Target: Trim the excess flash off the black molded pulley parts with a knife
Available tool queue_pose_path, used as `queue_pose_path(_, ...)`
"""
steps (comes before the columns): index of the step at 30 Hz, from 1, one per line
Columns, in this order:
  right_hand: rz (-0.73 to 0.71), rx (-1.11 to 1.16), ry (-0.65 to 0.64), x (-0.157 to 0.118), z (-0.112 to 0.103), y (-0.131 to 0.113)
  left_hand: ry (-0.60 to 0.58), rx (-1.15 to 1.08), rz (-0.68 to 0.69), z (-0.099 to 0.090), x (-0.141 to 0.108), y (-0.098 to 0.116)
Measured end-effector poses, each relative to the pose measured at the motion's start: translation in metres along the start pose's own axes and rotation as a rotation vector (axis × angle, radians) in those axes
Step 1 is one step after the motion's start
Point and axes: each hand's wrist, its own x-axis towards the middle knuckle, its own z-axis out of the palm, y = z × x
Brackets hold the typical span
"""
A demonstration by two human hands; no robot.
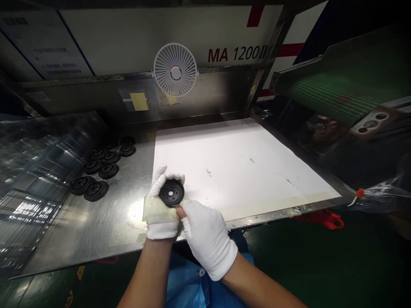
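A black wheel-like disc [171, 193] with a ridged rim and small holes around its centre rests in my left hand [161, 205], whose gloved fingers curl round its far side. Pale yellowish film covers part of that glove's palm. My right hand [207, 233], in a white glove with a bare thumb tip, is closed in a pinch at the disc's near right edge. What sits between those fingertips, if anything, is hidden. Several similar black discs [108, 170] lie in a group on the metal table to the left.
A white sheet [224, 154] covers much of the metal table [125, 205], with small dark scraps on it. Clear plastic trays [48, 171] are stacked at left. A round fan [175, 69] is at the back. A green conveyor belt [349, 81] stands at upper right.
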Motion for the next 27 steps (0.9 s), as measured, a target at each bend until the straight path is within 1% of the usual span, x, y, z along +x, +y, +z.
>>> queue_pose_path(3,0.001,-0.012,0.006,0.002,-0.003,0.007,-0.104,0.032,-0.162,-0.002,-0.003,0.007)
queue_pose_path(5,0.026,-0.035,0.021,0.003,-0.004,0.012,-0.124,0.019,-0.202,-0.003,-0.003,0.009)
queue_pose_path(8,0.061,-0.054,0.034,0.003,-0.003,0.015,-0.084,-0.030,-0.154,-0.003,0.000,0.005)
queue_pose_path(12,0.040,-0.012,0.021,-0.001,0.002,0.006,0.012,-0.078,-0.075,-0.002,0.005,-0.004)
queue_pose_path(15,0.018,0.005,0.018,-0.002,0.003,0.000,0.023,-0.058,0.010,-0.001,0.004,-0.004)
queue_pose_path(16,0.009,0.006,0.017,-0.001,0.002,-0.001,0.004,-0.038,0.011,-0.001,0.002,-0.003)
queue_pose_path(17,0.000,0.006,0.017,-0.001,0.001,0.000,-0.022,-0.014,-0.016,-0.001,0.001,-0.001)
queue_pose_path(20,-0.005,-0.006,0.028,0.002,-0.003,0.007,-0.085,0.039,-0.166,-0.002,-0.003,0.006)
queue_pose_path(21,0.006,-0.017,0.039,0.002,-0.004,0.010,-0.093,0.035,-0.195,-0.002,-0.003,0.008)
queue_pose_path(24,0.039,-0.047,0.062,0.003,-0.005,0.015,-0.068,-0.010,-0.187,-0.003,-0.001,0.007)
queue_pose_path(27,0.044,-0.030,0.042,0.001,-0.002,0.010,-0.003,-0.054,-0.147,-0.002,0.004,0.000)
